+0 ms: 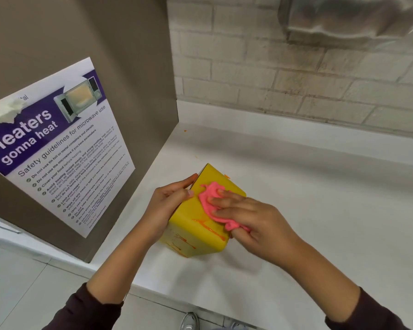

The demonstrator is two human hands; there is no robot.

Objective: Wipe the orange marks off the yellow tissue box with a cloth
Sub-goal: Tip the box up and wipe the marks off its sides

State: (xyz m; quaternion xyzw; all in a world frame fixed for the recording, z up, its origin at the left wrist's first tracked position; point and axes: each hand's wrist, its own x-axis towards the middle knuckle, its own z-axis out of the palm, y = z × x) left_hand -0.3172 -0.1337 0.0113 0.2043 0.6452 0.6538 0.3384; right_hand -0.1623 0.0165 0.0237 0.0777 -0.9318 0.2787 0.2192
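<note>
A yellow tissue box (196,225) stands on the white counter (296,210) in the middle of the view. Orange marks (210,228) run across its top near the front edge and down its front face. My left hand (169,203) grips the box's left side, thumb on the top edge and fingers along the side. My right hand (248,217) presses a crumpled pink cloth (212,203) onto the top of the box, its fingers laid over the cloth. A fold of the cloth hangs over the right edge under my hand.
A brown cabinet side with a microwave safety poster (57,148) rises just left of the box. A brick wall (296,75) runs behind the counter, with a steel fixture (348,17) high on it. The counter's front edge lies near my forearms; shoes (188,321) show below.
</note>
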